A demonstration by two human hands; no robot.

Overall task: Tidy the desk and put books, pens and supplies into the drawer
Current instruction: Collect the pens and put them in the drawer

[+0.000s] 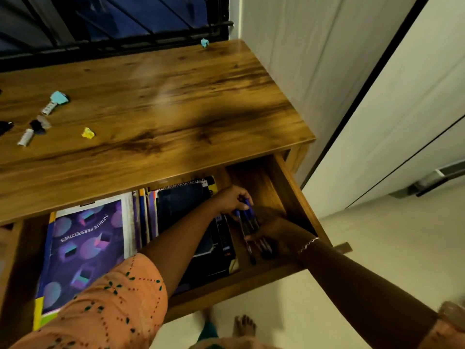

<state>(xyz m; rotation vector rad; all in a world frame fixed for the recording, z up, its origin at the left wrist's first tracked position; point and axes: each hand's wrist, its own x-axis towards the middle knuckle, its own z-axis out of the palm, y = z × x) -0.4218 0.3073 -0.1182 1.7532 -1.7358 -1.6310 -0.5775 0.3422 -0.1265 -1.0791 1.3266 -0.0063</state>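
So we've got both hands in the open drawer (281,187): left hand (232,199) pinching a bundle of blue pens (247,217), right hand (279,239) cupped loosely around their lower ends, at 3 o'clock from the spiral notebook (183,205).

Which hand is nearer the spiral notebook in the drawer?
Left. The left hand sits just beside the spiral notebook, at the pens; the right hand is farther right.

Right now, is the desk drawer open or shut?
Open: the drawer is pulled out, showing books and both hands inside.
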